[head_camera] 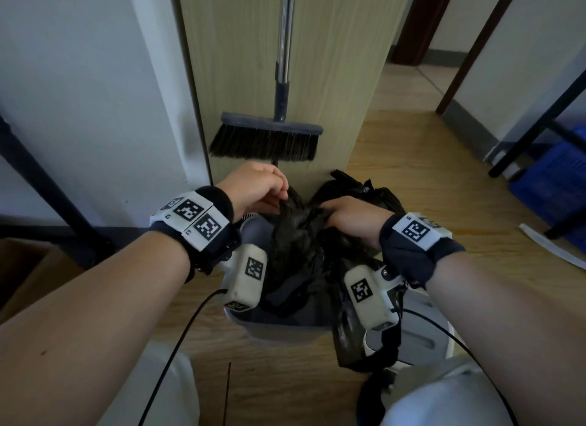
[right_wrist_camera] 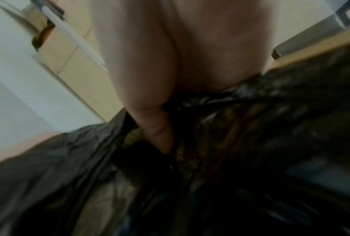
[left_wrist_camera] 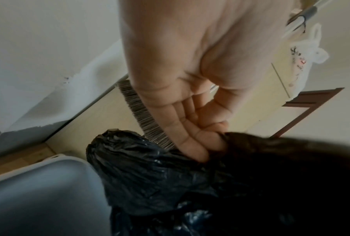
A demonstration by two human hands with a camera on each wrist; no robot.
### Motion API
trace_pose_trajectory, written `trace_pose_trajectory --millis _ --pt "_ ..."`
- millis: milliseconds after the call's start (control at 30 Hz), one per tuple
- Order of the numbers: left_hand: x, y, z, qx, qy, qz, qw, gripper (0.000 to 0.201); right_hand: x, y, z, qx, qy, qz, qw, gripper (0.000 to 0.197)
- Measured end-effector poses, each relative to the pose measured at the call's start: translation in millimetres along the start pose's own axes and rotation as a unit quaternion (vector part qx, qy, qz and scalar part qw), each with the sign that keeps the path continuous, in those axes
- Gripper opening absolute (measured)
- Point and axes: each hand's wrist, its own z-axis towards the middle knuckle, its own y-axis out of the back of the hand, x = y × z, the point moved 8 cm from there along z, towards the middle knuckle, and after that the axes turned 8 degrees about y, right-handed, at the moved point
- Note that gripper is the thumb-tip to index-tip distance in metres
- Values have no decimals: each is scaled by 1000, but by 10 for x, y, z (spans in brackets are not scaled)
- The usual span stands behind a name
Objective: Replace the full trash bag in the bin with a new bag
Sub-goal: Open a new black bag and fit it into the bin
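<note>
Seen from above, a person's two bare forearms reach forward over a grey bin (head_camera: 253,325) standing on a wooden floor (head_camera: 412,178). A black bag (head_camera: 295,235) sits in the bin, its crumpled top gathered upward above the rim. The left hand (head_camera: 257,187) pinches a bunched fold of the bag between thumb and fingers (left_wrist_camera: 192,143); the left wrist view shows this clearly. The right hand (head_camera: 352,216) is just beside it, fingers curled down into the plastic and gripping it; its wrist view is blurred, but the thumb (right_wrist_camera: 160,135) is pressed into the dark folds. The two hands are close together without touching. More black plastic (head_camera: 345,340) hangs over the bin's near right side to the floor.

Behind the bin, a broom (head_camera: 266,137) leans upright against a pale wooden cabinet (head_camera: 333,61), bristles down, just beyond the left hand. A white wall (head_camera: 79,92) is at left, and a blue crate (head_camera: 551,172) sits under a dark-framed table at far right. Both wrists wear dark straps carrying white camera units with black-and-white square markers
</note>
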Motion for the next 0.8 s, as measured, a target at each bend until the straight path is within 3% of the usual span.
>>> trace_pose_trajectory --millis 133,200,300,367,467,533,633,700,800 --pt "-57 53 -83 -23 0 -23 999 13 207 283 -95 -127 18 131 983 30" --pt "-51 26 -118 -4 13 -34 999 15 256 369 -148 -145 21 168 975 27" --pt "-45 -94 -175 70 15 -16 997 54 295 393 -202 -138 40 116 983 19" --pt "-58 -208 -242 121 18 -3 993 66 272 403 -200 -149 38 69 986 27" --pt "-75 -387 -358 158 23 85 983 42 242 389 -180 -151 29 32 988 27" --pt "-92 -405 -353 138 12 134 981 20 245 353 -172 -131 27 12 991 17" --pt "-129 -297 -275 89 -4 159 983 28 270 350 -184 -126 41 30 991 14" --pt "-139 -194 -254 64 4 127 990 27 270 365 -196 -115 54 41 991 22" --pt "-109 -27 -209 22 36 29 999 17 181 242 -209 -17 39 47 998 31"
